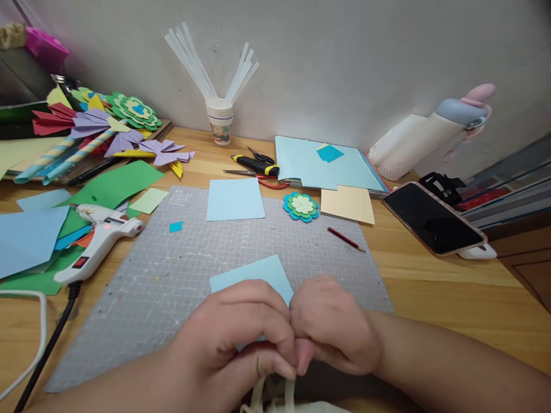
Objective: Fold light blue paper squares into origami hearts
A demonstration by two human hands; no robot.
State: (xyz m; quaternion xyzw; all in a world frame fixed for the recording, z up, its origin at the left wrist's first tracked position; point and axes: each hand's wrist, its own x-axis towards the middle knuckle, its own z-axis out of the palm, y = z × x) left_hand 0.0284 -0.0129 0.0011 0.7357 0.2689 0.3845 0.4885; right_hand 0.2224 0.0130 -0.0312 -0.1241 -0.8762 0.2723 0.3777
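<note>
My left hand (241,327) and my right hand (331,324) meet at the front of the grey cutting mat (142,298). Both are closed, thumbs and fingertips pressed together and touching each other. Whatever lies between the fingertips is hidden. Beneath and behind them is a light blue paper square (258,274), partly covered by my hands. Cream-coloured cords (289,394) show just below the fingertips, at the bottom edge of the view; I cannot tell whether the fingers grip them.
On the mat are a blue paper square (235,199), a layered paper flower (301,207) and a pencil (346,240). A hot glue gun (97,241) lies left on coloured paper. Behind are a cutter (255,165) and a cup of glue sticks (220,123); a phone (434,218) lies right.
</note>
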